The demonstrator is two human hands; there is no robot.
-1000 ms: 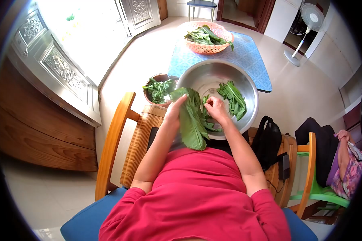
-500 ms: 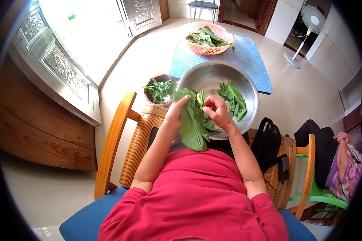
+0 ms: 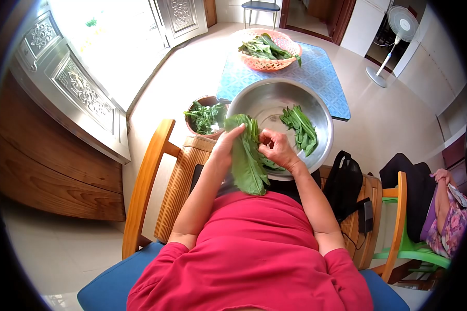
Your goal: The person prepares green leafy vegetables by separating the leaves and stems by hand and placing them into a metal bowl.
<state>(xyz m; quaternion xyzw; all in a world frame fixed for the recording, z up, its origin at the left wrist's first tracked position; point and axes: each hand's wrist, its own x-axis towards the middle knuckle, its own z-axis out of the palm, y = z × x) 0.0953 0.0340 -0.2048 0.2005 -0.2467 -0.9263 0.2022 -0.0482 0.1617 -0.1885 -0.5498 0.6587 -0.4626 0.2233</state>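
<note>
My left hand (image 3: 228, 142) holds a bunch of large green leaves (image 3: 248, 163) upright over the near left rim of a steel basin (image 3: 320, 111). My right hand (image 3: 279, 149) is beside the right edge of that bunch, its fingers bent and pinched together; what they pinch is hidden. Inside the basin, to the right, lies a pile of green leaf pieces (image 3: 301, 129). More pieces show under my right hand. Left of the basin stands a brown bucket (image 3: 191, 124) with cut greens (image 3: 206, 116) in it.
A blue patterned table (image 3: 321, 67) carries a pink basket (image 3: 262, 63) of leafy greens. On the right are a black bag (image 3: 345, 181), a small black device (image 3: 366, 216) and a seated person with clasped hands (image 3: 442, 179). A wooden armrest (image 3: 148, 181) flanks my left arm.
My right hand has moved slightly down, then back against the leaf bunch. A light green piece that stood near its fingertips is no longer visible there. My left hand keeps its hold.
</note>
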